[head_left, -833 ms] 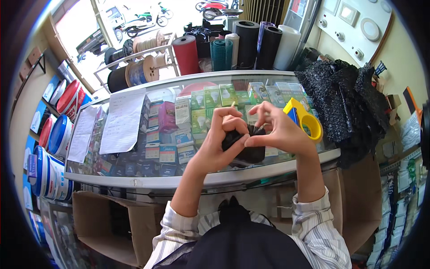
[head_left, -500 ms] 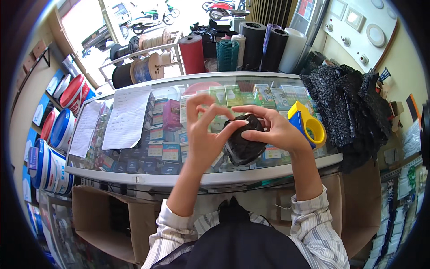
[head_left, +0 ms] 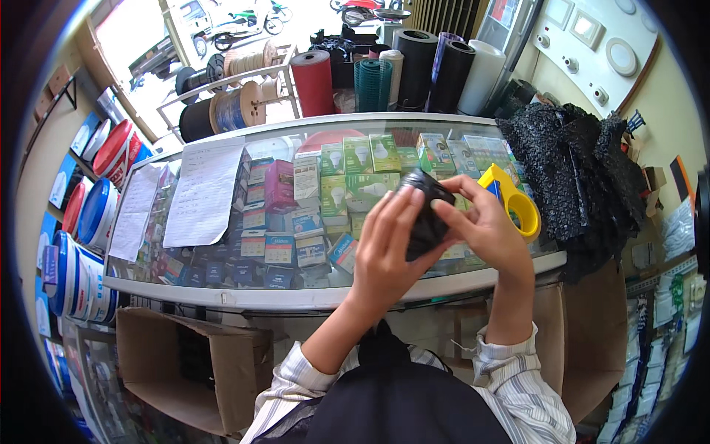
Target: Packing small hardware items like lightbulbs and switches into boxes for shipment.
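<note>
A small bundle wrapped in black plastic (head_left: 427, 214) is held between my two hands above the glass counter (head_left: 296, 297). My left hand (head_left: 388, 237) wraps its fingers over the left side of the bundle, thumb beneath it. On the other side, my right hand (head_left: 484, 222) grips it with thumb and fingers. Whatever lies inside the wrapping is hidden. Just beyond my right hand sits a yellow and blue tape dispenser (head_left: 518, 211) on the counter top.
Handwritten sheets (head_left: 203, 192) lie on the counter's left. Boxed light bulbs (head_left: 359, 155) show through the glass. Crumpled black plastic (head_left: 569, 170) covers the right end. Upright rolls (head_left: 414, 70) and wire spools (head_left: 240, 107) stand behind. Below are an open cardboard box (head_left: 174, 362) and, leftward, paint buckets (head_left: 81, 274).
My left hand has come from the bundle's upper left, fingers raised, to wrap around its side. The bundle has been turned and shifted slightly right and up.
</note>
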The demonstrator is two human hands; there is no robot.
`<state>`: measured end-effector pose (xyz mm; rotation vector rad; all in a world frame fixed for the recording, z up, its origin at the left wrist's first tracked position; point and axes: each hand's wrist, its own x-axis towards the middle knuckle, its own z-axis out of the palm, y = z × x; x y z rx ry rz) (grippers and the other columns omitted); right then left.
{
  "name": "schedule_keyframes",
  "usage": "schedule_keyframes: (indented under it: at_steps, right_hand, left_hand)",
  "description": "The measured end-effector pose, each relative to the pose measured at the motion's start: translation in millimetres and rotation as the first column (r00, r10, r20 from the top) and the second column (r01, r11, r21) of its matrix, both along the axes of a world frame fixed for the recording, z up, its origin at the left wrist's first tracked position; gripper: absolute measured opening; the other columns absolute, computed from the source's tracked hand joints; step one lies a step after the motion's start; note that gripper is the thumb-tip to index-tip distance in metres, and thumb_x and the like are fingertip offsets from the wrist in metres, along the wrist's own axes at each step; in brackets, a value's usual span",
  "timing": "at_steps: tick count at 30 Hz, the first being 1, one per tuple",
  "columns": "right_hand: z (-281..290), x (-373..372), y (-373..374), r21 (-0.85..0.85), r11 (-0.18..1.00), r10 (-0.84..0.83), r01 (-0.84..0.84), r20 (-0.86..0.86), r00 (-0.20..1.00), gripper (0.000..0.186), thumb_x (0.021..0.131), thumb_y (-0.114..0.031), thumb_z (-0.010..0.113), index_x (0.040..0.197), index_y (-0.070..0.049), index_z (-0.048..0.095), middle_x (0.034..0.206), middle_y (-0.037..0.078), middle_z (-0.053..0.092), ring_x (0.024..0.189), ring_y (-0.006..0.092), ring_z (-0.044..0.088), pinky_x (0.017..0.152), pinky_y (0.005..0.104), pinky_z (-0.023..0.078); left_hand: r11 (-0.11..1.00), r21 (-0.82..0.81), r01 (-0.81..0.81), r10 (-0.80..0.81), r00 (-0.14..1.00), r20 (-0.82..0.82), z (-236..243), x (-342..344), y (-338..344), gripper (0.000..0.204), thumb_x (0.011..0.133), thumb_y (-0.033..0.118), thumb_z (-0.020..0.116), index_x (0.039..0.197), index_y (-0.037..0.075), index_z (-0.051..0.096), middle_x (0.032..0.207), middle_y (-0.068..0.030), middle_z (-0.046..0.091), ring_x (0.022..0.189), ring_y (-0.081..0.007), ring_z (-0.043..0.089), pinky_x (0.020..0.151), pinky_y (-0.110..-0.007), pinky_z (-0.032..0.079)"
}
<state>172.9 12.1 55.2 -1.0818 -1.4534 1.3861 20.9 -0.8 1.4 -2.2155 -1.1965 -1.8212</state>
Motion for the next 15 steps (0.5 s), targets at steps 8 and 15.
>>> schedule_keyframes:
  at_steps: [8, 15]
  right_hand:
    - [-23, 56, -10, 0.609, 0.728, -0.634, 0.313, 0.773, -0.030, 0.068, 0.078, -0.062, 0.056, 0.088, 0.005, 0.058, 0.088, 0.022, 0.063, 0.071, 0.0306, 0.065, 0.062, 0.0377, 0.051]
    - [-44, 77, 10, 0.501, 0.810, -0.560, 0.305, 0.815, 0.148, 0.049, 0.080, -0.045, 0.063, 0.080, 0.004, 0.061, 0.075, 0.022, 0.064, 0.072, 0.0366, 0.064, 0.066, 0.0416, 0.050]
  left_hand:
    - [0.999, 0.021, 0.036, -0.035, 0.998, -0.047, 1, -7, 13, 0.051, 0.062, 0.009, 0.080, 0.110, 0.002, 0.062, 0.112, -0.0132, 0.056, 0.097, -0.0290, 0.060, 0.080, -0.037, 0.053]
    - [0.992, 0.102, 0.068, -0.062, 0.996, -0.068, -5, -5, 9, 0.047, 0.061, 0.010, 0.081, 0.104, 0.004, 0.065, 0.108, -0.0111, 0.056, 0.097, -0.0315, 0.060, 0.081, -0.039, 0.053]
